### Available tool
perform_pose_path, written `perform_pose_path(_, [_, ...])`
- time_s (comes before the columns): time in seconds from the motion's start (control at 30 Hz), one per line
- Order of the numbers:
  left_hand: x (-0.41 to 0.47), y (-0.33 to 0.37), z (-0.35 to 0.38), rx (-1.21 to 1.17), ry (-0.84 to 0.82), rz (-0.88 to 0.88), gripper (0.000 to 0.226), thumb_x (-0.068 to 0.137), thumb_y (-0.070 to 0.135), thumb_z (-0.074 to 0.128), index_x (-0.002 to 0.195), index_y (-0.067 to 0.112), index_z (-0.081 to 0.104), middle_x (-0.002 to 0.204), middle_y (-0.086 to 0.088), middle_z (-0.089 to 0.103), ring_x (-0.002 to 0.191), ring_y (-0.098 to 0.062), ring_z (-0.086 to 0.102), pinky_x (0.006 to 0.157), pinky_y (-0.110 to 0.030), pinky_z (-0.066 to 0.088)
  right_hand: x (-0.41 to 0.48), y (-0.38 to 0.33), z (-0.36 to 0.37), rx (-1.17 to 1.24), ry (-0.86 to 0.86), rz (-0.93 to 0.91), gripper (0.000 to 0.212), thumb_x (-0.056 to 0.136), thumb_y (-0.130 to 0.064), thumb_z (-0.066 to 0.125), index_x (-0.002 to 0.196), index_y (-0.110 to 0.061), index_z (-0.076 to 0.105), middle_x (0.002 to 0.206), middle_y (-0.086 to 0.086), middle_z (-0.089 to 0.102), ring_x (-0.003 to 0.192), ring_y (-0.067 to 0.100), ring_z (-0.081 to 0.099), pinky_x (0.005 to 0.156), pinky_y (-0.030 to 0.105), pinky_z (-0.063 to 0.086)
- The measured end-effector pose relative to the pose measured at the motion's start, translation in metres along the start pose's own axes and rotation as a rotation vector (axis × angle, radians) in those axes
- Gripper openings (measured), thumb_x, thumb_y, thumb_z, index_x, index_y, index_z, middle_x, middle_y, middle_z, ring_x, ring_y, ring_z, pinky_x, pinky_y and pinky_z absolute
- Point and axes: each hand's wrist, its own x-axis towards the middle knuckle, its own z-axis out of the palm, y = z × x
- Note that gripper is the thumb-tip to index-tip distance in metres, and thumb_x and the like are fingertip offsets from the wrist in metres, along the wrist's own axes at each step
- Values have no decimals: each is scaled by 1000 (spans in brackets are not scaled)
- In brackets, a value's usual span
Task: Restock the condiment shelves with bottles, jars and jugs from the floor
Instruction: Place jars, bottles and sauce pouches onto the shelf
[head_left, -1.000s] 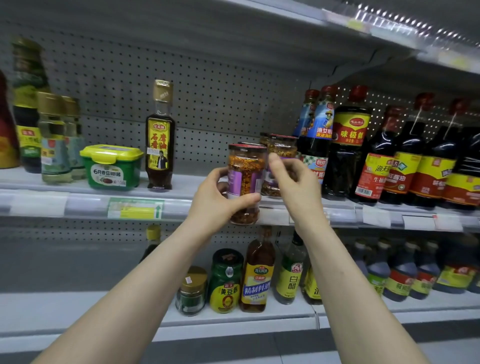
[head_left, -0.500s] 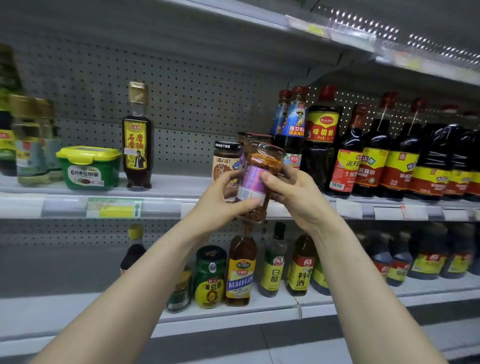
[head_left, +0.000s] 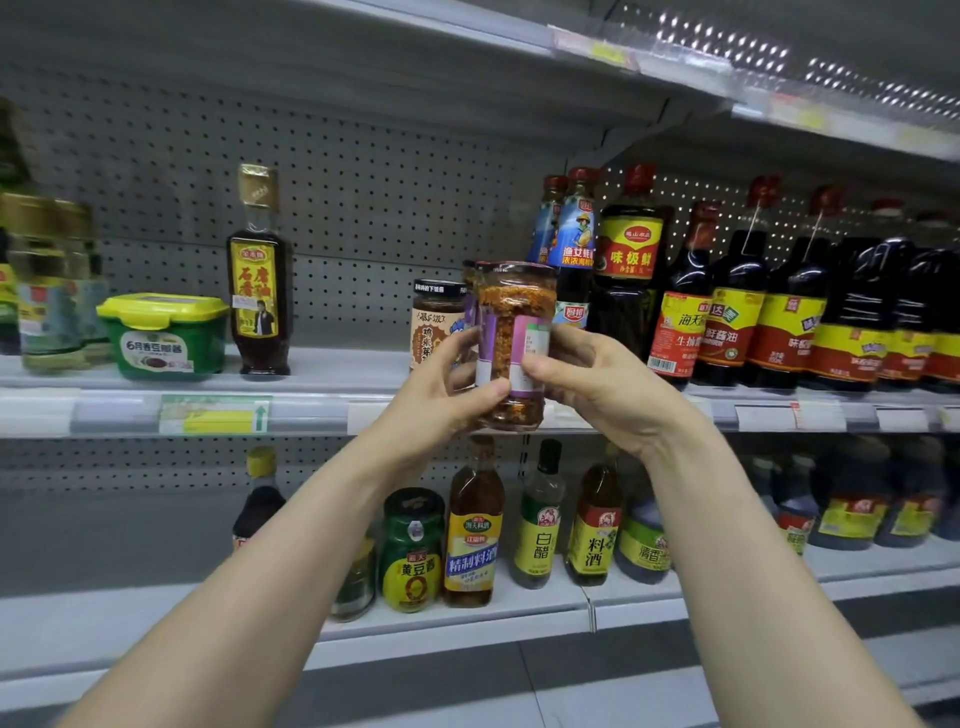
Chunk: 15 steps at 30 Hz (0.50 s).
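A glass jar of red chilli sauce (head_left: 511, 312) with a purple label is held upright in front of the middle shelf (head_left: 332, 371). My left hand (head_left: 441, 400) grips its lower left side, thumb across the front. My right hand (head_left: 597, 384) grips its right side, thumb on the label. Just behind it on the shelf stands a dark-lidded brown sauce jar (head_left: 435, 322). Another jar behind the held one is mostly hidden.
Dark soy sauce bottles (head_left: 737, 306) crowd the shelf to the right. A tall sesame oil bottle (head_left: 258, 280), a green tub with a yellow lid (head_left: 165, 335) and pale bottles (head_left: 49, 291) stand to the left. The lower shelf (head_left: 467, 618) carries vinegar and cooking-wine bottles.
The jar tilted half a second ago and now stands upright, its label turned round. Both hands shifted their hold on it. The view drifted left, showing the brown jar behind.
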Motion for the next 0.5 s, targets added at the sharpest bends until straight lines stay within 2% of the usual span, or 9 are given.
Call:
perform_pose_path(0.07, [2, -1, 1, -15, -36, -11, 72, 84, 19, 69, 147, 24, 34, 128, -6, 66, 117, -26, 64, 99, -47, 50, 0, 1, -2, -28, 17, 3, 48, 83, -13, 74, 129, -9, 62, 123, 8, 70, 117, 22, 66, 97, 39, 55])
perform_pose_path(0.13, [3, -4, 3, -4, -46, -11, 67, 90, 16, 66, 149, 23, 35, 136, -4, 60, 121, -23, 62, 103, -46, 49, 1, 2, 0, -104, 74, -18, 44, 85, -9, 75, 128, -10, 63, 119, 5, 72, 112, 17, 68, 91, 33, 58])
perform_pose_path(0.2, [3, -5, 4, 59, -11, 10, 60, 95, 11, 61, 149, 25, 38, 140, -1, 57, 124, -18, 59, 107, -45, 47, 2, 2, 3, -183, 140, -56, 45, 84, -9, 77, 126, -12, 63, 115, 2, 73, 107, 11, 69, 86, 28, 58])
perform_pose_path(0.27, [4, -3, 8, 179, 70, 64, 58, 95, 12, 62, 147, 29, 42, 136, 5, 60, 124, -10, 57, 107, -38, 47, 4, 1, 6, -264, 225, -84, 50, 81, -12, 81, 127, -13, 62, 115, 0, 72, 107, 12, 69, 91, 33, 58])
perform_pose_path(0.33, [6, 0, 14, 299, 135, 136, 60, 90, 16, 70, 141, 36, 45, 126, 17, 63, 117, 3, 58, 99, -22, 49, 7, 0, 10, -337, 317, -98, 56, 78, -17, 85, 128, -15, 60, 115, -1, 71, 108, 14, 67, 95, 41, 57])
perform_pose_path(0.4, [8, 2, 22, 392, 176, 188, 62, 82, 21, 78, 131, 44, 47, 113, 27, 63, 106, 12, 59, 85, -7, 47, 9, 0, 17, -361, 400, -100, 62, 73, -23, 88, 127, -18, 59, 113, -4, 70, 105, 12, 67, 91, 41, 58])
perform_pose_path(0.47, [11, 2, 25, 457, 225, 220, 61, 79, 25, 81, 128, 43, 51, 109, 29, 62, 102, 15, 57, 79, -3, 45, 11, 2, 23, -397, 463, -122, 63, 69, -30, 91, 123, -24, 57, 110, -8, 70, 98, 7, 67, 84, 33, 59])
perform_pose_path(0.5, [12, 3, 23, 458, 229, 223, 59, 80, 24, 80, 129, 39, 53, 111, 27, 62, 104, 13, 56, 82, -6, 46, 11, 2, 23, -420, 468, -131, 62, 68, -32, 91, 120, -27, 58, 108, -9, 70, 96, 5, 67, 81, 28, 58])
